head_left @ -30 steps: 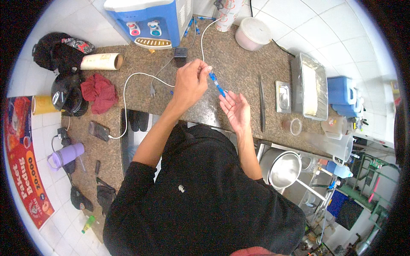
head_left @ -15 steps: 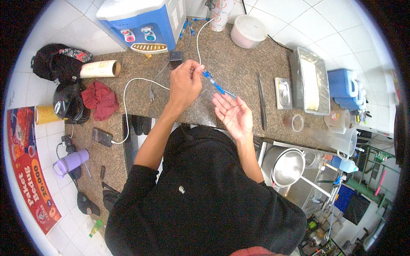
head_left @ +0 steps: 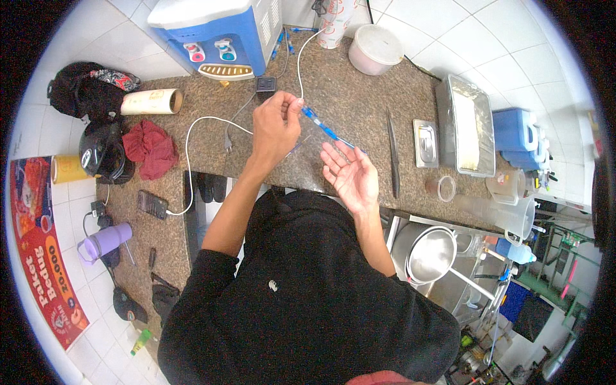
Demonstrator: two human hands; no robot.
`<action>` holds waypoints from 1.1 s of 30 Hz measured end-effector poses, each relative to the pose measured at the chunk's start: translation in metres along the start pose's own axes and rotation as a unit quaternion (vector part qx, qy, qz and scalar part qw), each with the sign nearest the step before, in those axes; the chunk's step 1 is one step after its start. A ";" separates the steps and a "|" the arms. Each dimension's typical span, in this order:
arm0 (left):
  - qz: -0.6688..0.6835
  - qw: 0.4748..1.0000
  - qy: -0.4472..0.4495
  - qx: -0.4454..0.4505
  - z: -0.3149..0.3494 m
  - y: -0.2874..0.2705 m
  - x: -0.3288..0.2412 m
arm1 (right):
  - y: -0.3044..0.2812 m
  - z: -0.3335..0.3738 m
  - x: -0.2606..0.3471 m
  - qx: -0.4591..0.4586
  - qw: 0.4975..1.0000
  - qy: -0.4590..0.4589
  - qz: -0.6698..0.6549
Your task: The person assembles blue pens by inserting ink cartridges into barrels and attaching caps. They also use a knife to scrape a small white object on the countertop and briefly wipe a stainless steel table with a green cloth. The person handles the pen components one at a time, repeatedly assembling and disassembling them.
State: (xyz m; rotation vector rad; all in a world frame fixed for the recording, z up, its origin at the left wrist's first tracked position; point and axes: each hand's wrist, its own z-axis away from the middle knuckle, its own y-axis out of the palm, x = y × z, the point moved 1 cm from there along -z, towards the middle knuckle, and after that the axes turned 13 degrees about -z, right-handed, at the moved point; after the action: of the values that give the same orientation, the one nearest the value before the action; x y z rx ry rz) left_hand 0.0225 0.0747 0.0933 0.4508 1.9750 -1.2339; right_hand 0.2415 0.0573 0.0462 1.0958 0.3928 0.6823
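A blue and clear pen (head_left: pixel 326 129) slants down to the right above the counter between my hands. The fingertips of my left hand (head_left: pixel 277 125) are closed in a pinch on its upper end. My right hand (head_left: pixel 355 179) is turned palm up with its fingers stretched out and slightly apart. The pen's thin lower end reaches the fingertips and thumb of that hand; whether it touches them I cannot tell. On the stone counter below the pen lies a thin, narrow piece (head_left: pixel 299 145), too small to name.
A blue water dispenser (head_left: pixel 231 38) stands at the back left. A white cable (head_left: pixel 190 144) runs to a phone (head_left: pixel 153 204). To the right lie a long dark knife (head_left: pixel 393 154), a metal lid (head_left: pixel 425 142) and a clear tub (head_left: pixel 467 86). Pans (head_left: pixel 432 255) sit in the sink.
My left hand has shifted slightly left, with the pen still pinched in it. The pen's lower end now reaches a little further past my right fingertips. My right hand has barely moved.
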 end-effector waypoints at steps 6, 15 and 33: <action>-0.002 1.000 -0.008 -0.003 -0.001 0.000 0.003 | 0.000 0.000 0.000 -0.008 1.000 -0.010 0.020; 0.002 1.000 -0.008 0.002 -0.002 0.003 0.006 | 0.001 -0.001 0.001 -0.018 0.999 -0.026 0.034; 0.043 0.998 -0.034 -0.010 -0.004 -0.004 0.000 | 0.006 0.000 0.002 0.002 1.000 -0.011 0.023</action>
State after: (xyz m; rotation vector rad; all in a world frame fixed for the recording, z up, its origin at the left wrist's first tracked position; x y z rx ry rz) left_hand 0.0184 0.0760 0.0965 0.4742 1.8888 -1.1603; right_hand 0.2412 0.0604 0.0517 1.1183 0.3507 0.7086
